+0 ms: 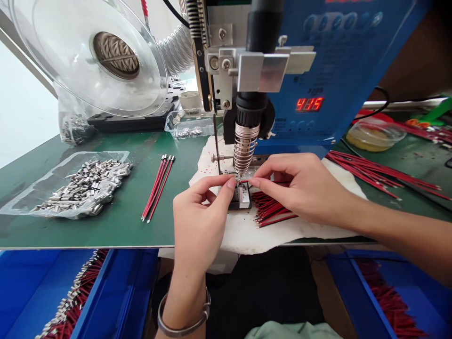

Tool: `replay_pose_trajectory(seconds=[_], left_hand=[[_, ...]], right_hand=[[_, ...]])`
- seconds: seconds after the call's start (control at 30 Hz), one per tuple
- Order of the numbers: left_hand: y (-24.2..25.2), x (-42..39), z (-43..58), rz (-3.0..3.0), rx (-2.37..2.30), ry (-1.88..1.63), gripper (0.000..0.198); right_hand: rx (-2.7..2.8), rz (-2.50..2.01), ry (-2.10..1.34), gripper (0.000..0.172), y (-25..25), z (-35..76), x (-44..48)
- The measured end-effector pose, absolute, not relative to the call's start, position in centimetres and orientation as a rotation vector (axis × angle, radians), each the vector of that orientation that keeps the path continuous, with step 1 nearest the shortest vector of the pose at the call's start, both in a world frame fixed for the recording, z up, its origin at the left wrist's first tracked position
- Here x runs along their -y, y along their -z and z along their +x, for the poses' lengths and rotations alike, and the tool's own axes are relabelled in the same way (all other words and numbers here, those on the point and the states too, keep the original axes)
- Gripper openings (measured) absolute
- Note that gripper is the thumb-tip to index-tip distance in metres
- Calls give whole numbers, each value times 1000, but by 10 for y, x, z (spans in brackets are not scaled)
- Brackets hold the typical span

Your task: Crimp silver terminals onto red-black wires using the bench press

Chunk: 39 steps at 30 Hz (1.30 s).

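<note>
Under the spring-wrapped tip of a soldering machine (245,141), my two hands meet at a small fixture (244,197). My left hand (201,221) pinches thumb against forefinger at the fixture's left side; what lies between them is too small to make out. From the right, my right hand (303,183) holds a thin red wire (244,181) between thumb and fingertips, its end pointing at the soldering tip. Below that hand a bundle of red and black wires (270,212) rests on a white sheet (247,235).
A clear tray of small metal connectors (92,183) is on the left. Several wires with metal ends (158,188) lie beside it. Behind stands a round clear extractor hood (81,52). Blue bins (130,287) sit below the table edge. More red wires (374,172) lie right.
</note>
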<state>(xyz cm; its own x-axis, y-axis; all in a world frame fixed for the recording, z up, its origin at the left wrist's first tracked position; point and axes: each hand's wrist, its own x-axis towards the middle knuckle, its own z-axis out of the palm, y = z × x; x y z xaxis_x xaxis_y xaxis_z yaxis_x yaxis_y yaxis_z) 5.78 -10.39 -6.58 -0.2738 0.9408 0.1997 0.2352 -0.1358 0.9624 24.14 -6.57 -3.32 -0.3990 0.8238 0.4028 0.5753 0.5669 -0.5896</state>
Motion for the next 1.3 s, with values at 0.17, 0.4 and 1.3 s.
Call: replay_pose_trajectory(seconds=[0.17, 0.4, 1.3], left_hand=[[65, 104, 58, 1351, -1517, -1439, 23], [67, 105, 57, 1347, -1507, -1430, 23], [66, 103, 59, 1345, -1527, -1455, 19]], right_hand=[[2125, -1120, -473, 15, 33, 241, 65], [2130, -1110, -490, 15, 33, 241, 66], [2116, -1102, -471, 13, 36, 242, 67]])
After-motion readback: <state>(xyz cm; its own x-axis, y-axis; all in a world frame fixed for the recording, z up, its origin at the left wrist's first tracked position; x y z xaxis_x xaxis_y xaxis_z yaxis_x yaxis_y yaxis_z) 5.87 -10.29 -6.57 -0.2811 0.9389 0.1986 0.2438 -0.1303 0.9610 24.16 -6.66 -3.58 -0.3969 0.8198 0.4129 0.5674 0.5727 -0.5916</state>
